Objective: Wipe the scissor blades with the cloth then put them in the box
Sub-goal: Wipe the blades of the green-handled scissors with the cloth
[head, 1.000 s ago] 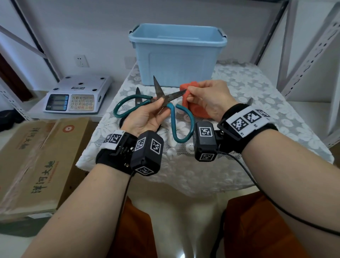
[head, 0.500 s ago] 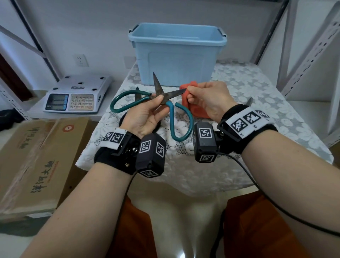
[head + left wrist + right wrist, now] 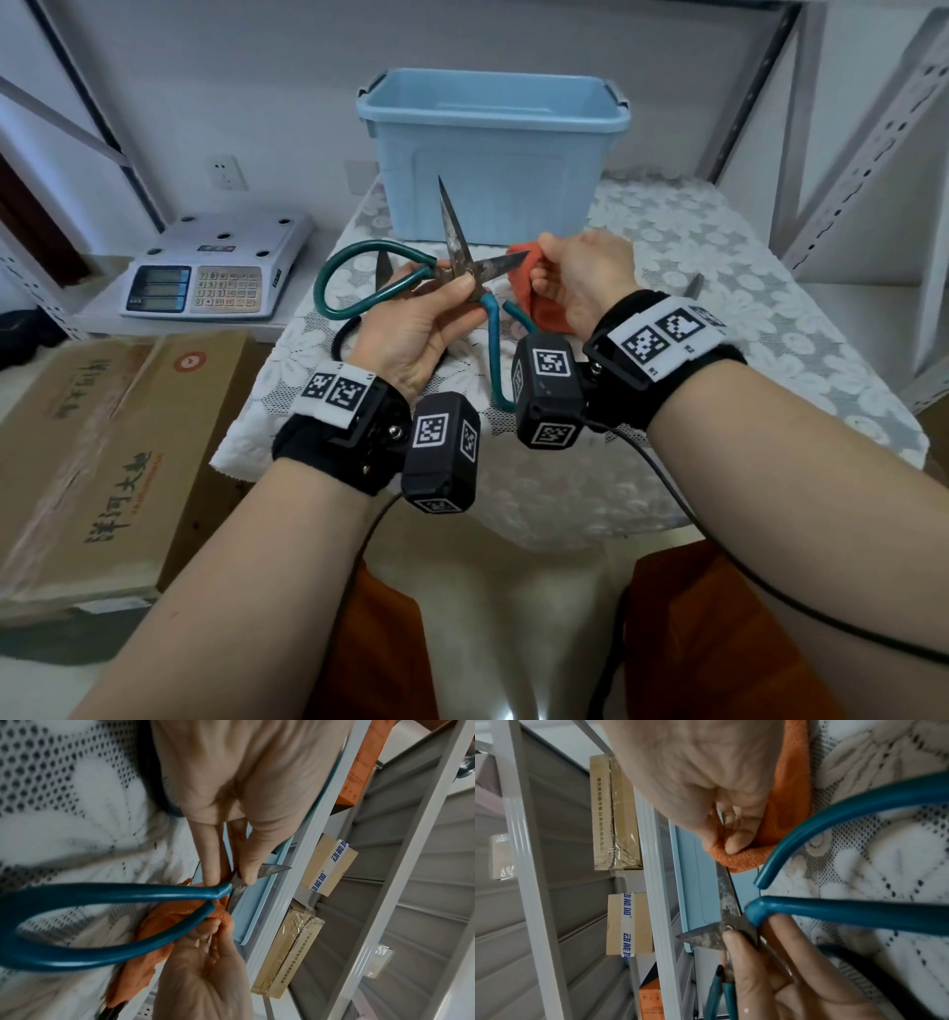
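Observation:
Large scissors with teal looped handles and stained steel blades are held above the lace-covered table, blades spread apart. My left hand pinches them at the pivot, thumb on the rivet. One blade points up, the other points right into an orange cloth. My right hand grips that cloth folded around the tip of the right-pointing blade. The light blue open box stands just behind the hands at the table's far side.
A white lace tablecloth covers the table. Another pair of scissors with dark handles lies under my left hand. A digital scale sits on a low shelf at left, a cardboard carton below it. Metal shelving rises at right.
The scissors were lifted slightly and turned, so the upper blade points more steeply up. The right hand with the cloth stayed at the tip of the other blade.

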